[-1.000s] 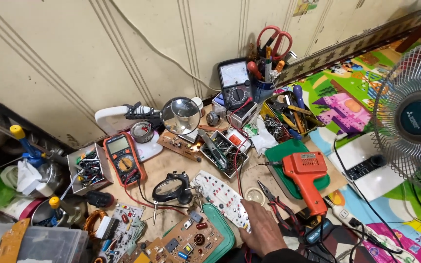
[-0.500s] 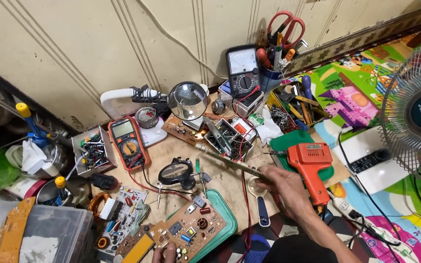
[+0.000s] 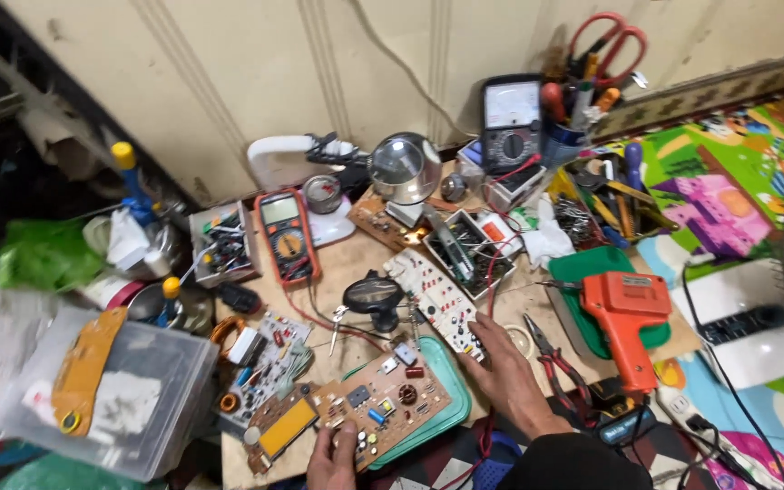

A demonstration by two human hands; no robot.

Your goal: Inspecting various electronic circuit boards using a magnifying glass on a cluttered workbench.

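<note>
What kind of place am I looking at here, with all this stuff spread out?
Most likely a small electronics repair bench, set low by a wall. Circuit boards lie about, one brown circuit board under the left hand; an orange multimeter and an orange soldering gun sit close by.

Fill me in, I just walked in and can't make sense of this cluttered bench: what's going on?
A person is working on electronics. Their left hand grips the near edge of a brown circuit board lying on a teal tray. Their right hand rests on a white circuit board. An orange soldering gun lies untouched nearby.
</note>
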